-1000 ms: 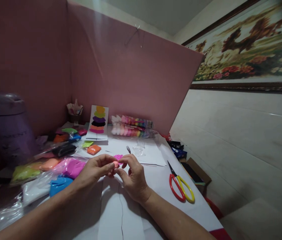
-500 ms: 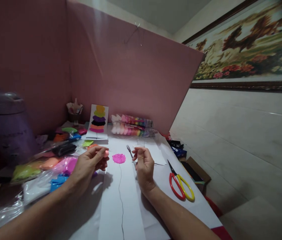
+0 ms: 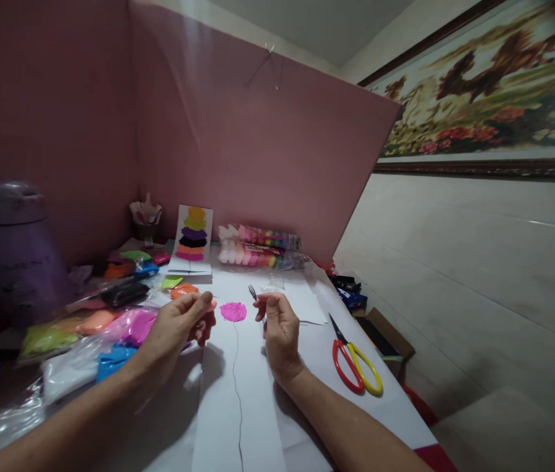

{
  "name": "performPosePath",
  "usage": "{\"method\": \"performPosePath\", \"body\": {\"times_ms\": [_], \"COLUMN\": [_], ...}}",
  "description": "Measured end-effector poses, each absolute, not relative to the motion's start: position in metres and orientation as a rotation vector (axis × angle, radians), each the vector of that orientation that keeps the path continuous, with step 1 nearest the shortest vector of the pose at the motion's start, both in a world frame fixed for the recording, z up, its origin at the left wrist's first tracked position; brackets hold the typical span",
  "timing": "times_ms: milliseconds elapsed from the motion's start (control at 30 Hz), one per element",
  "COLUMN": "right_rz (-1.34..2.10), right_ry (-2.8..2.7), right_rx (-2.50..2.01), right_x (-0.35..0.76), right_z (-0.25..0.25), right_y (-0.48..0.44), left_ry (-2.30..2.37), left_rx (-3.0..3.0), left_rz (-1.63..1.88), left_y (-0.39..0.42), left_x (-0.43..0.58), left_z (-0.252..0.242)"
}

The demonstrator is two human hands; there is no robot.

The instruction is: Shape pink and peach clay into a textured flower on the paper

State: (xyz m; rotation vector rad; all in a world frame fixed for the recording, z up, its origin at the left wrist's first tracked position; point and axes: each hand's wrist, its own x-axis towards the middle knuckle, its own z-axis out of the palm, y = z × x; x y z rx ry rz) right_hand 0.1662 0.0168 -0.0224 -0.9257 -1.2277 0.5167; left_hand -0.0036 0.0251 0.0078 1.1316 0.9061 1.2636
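Note:
My left hand [image 3: 179, 328] is closed, pinching a small salmon-pink lump of modelling clay [image 3: 212, 305] between thumb and fingers. My right hand [image 3: 282, 331] is curled shut, thumb against the fingers; whatever they may hold is hidden. Between my hands a textured pink clay oval [image 3: 233, 311] is pressed onto a long white paper strip [image 3: 238, 406]. A wavy pencil line runs from it towards me. Just beyond my right fingers are the tines of a small fork [image 3: 252, 290], its handle partly hidden by the hand.
Red-and-yellow-handled scissors [image 3: 356, 360] lie at the right. Bagged coloured clay [image 3: 114, 359] crowds the left side, near a purple canister [image 3: 12, 255]. A card with stacked coloured shapes [image 3: 190, 242] leans at the back beside clay packs [image 3: 260, 248].
My right hand has shifted slightly left, covering more of the fork's handle. My left hand has turned a little, and less of the salmon-pink clay shows.

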Motion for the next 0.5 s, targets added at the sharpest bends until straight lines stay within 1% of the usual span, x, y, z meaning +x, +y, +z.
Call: {"method": "performPosePath", "body": {"times_ms": [100, 333, 500], "right_rz": [0.510, 0.497, 0.503], "right_ry": [-1.230, -1.233, -1.235], "right_rx": [-0.931, -0.921, -0.930], "right_x": [0.1665, 0.1673, 0.1679], "right_z": [-0.0227, -0.0239, -0.0238], "right_y": [0.0169, 0.0186, 0.0186], "left_ry": [0.903, 0.949, 0.930], "left_rx": [1.086, 1.215, 1.266], "left_rz": [1.229, 1.265, 1.144], "left_y": [0.0248, 0.0314, 0.0294], "left_x": [-0.0032, -0.0082, -0.0047], "left_z": [0.0079, -0.0001, 0.0000]}}
